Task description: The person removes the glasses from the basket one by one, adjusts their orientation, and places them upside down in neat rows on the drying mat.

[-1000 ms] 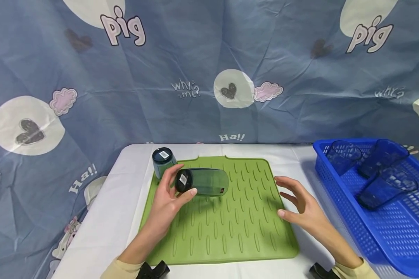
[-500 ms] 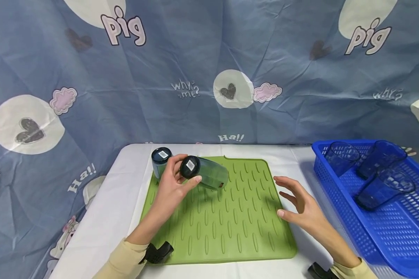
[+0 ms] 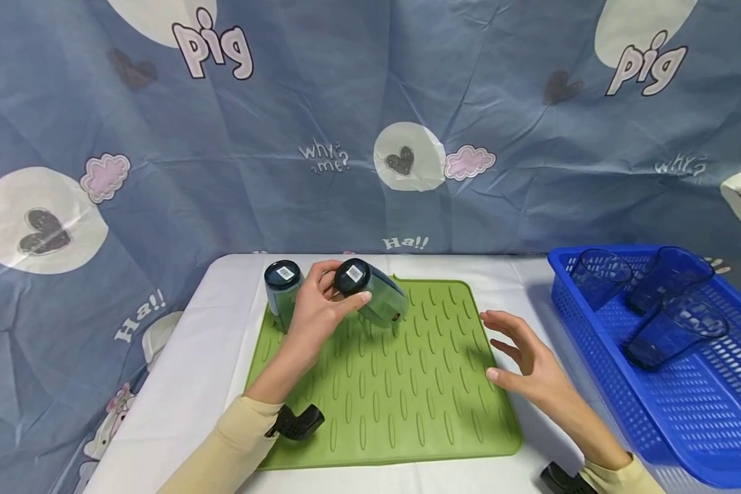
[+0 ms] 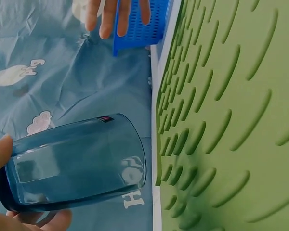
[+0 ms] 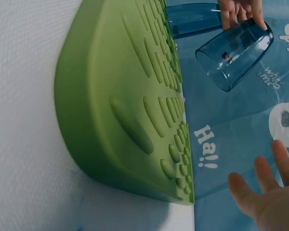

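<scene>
My left hand [image 3: 315,315] grips a blue-tinted drinking glass [image 3: 385,300] near its thick, stickered base. The glass hangs tilted above the mat, its mouth pointing down to the right. In the left wrist view, the thumb and fingertips lie at the base of the glass [image 4: 82,163]. A second drinking glass [image 3: 281,302] stands upside down at the back left corner of the green ridged mat [image 3: 407,405], partly behind the left hand. Over the mat's right edge hovers my right hand [image 3: 527,360], fingers spread and slightly bent, holding nothing.
A blue plastic basket [image 3: 599,360] stands on the right of the white-covered table [image 3: 179,384]. Inside it lean three drinking glasses [image 3: 669,336], toward its far end. A blue printed cloth [image 3: 321,219] hangs behind the table.
My left hand has moved right and farther back, carrying the glass from nearly level to a steeper tilt, mouth downward. The right hand has stayed almost still.
</scene>
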The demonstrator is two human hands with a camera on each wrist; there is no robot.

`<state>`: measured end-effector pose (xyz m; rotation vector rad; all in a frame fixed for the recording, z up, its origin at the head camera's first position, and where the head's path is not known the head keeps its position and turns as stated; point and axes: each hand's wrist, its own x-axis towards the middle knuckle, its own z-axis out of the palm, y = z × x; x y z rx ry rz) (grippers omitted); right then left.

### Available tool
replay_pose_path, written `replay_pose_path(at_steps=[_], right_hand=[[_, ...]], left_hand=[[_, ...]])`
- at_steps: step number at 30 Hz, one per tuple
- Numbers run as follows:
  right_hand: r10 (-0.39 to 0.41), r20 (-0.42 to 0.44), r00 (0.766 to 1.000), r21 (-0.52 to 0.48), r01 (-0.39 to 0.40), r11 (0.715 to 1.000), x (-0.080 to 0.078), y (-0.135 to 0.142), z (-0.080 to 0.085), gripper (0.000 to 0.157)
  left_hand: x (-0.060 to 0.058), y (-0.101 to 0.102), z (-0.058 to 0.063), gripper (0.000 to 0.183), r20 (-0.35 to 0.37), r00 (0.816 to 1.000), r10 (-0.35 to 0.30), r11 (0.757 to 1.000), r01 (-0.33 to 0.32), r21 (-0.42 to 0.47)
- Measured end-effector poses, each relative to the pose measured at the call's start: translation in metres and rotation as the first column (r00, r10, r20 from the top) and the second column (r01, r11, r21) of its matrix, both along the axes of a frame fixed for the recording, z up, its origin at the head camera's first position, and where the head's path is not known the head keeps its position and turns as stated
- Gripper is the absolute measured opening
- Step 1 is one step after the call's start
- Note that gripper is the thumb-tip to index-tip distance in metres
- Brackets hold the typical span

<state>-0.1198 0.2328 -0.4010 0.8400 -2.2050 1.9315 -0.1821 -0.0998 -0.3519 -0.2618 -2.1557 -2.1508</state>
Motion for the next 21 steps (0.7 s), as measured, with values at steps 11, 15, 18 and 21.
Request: replay_pose_path(at_steps=[11, 15, 18, 21], right_hand=[[-0.008, -0.013, 1.000, 0.013, 0.008, 1.000, 0.000, 0.000, -0.001, 0.072], [-0.012, -0.025, 1.000, 0.022, 0.013, 1.000, 0.000, 0.000, 0.000, 0.071], [-0.013, -0.029, 1.000, 0.025, 0.014, 1.000, 0.000, 0.000, 0.000, 0.072], [-0.017, -0.019, 1.000, 0.028, 0.018, 0.999, 0.000, 0.000, -0.001, 0.072]], left_hand=[[-0.016, 0.014, 0.004, 0.064, -0.055, 0.998, 0.012, 0.991, -0.019, -0.134], [-0.019, 0.018, 0.009, 0.064, -0.036, 0.999, 0.003, 0.990, -0.008, -0.138], [-0.022, 0.020, 0.009, 0.062, -0.019, 0.999, -0.034, 0.995, 0.032, -0.097], [-0.027, 0.021, 0.004, 0.061, -0.008, 0.998, -0.059, 0.996, 0.058, -0.062]])
